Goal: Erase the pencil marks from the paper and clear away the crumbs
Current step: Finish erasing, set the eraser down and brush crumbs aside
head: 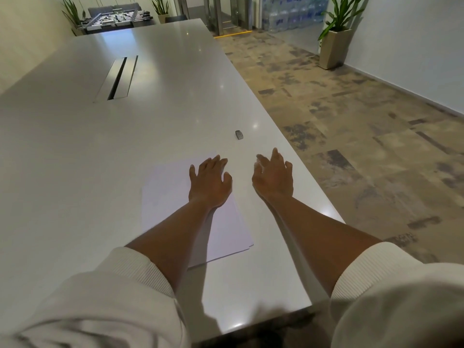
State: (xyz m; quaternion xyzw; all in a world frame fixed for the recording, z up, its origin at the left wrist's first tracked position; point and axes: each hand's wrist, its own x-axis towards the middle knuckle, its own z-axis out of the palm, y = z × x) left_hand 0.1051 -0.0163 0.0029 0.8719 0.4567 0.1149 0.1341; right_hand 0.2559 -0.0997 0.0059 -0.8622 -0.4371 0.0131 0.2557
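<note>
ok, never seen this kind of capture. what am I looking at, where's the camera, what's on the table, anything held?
There is no robot here. A person works with two bare hands, and the single picture comes from a wide-angle camera worn on the head, looking forward and down, so the arms enter from the bottom. On the long white table lies a sheet of white paper. The left hand rests on the paper's far right part with its fingers spread. The right hand is open beside the paper and holds nothing. A small grey eraser lies on the table just beyond the hands, untouched. Pencil marks or crumbs are too faint to make out.
</note>
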